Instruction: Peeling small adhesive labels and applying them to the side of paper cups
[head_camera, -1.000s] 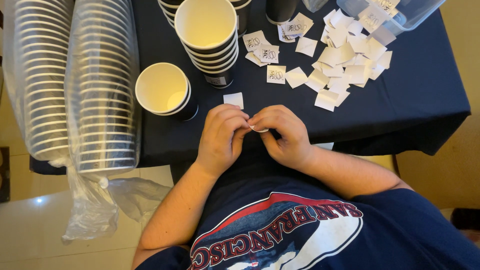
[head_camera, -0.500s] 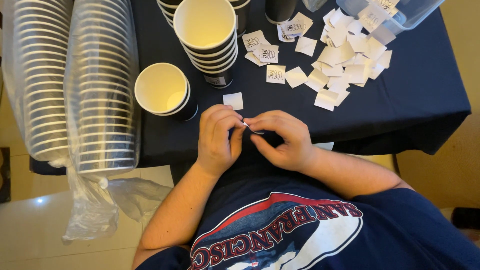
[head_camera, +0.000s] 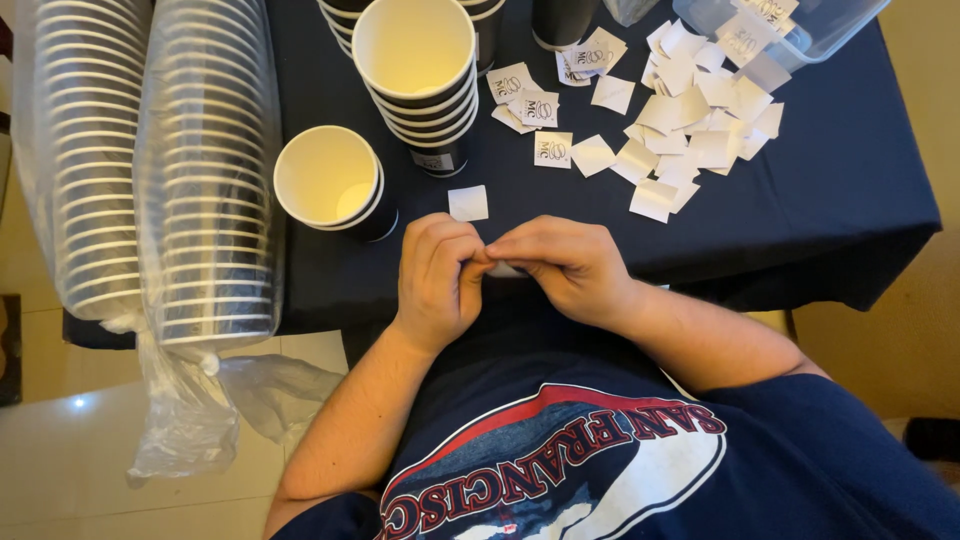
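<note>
- Two hands meet at the near edge of the desk (head_camera: 820, 220), which has a dark cloth over it. The left hand (head_camera: 438, 280) and right hand (head_camera: 565, 265) are both pinched tight on one small white paper sticker square (head_camera: 505, 269), fingertips touching.
- Only a sliver of that square shows between the fingers, so I can't tell if the backing is peeling.
- Just past the knuckles sits another loose white square (head_camera: 468, 203), and beside it a single black paper cup with a white inside (head_camera: 330, 180).
- Behind that is a short stack of the same black cups (head_camera: 418, 70), and a scattered pile of white squares (head_camera: 690, 130) spills from a clear plastic tub (head_camera: 800, 30).
- Risk, I'd say: with so tight a pinch, the square could tear, crease or stick to a fingertip.
- Two tall sleeves of cups in clear plastic (head_camera: 150, 170) lean at the left edge, so an elbow bump might topple them.
</note>
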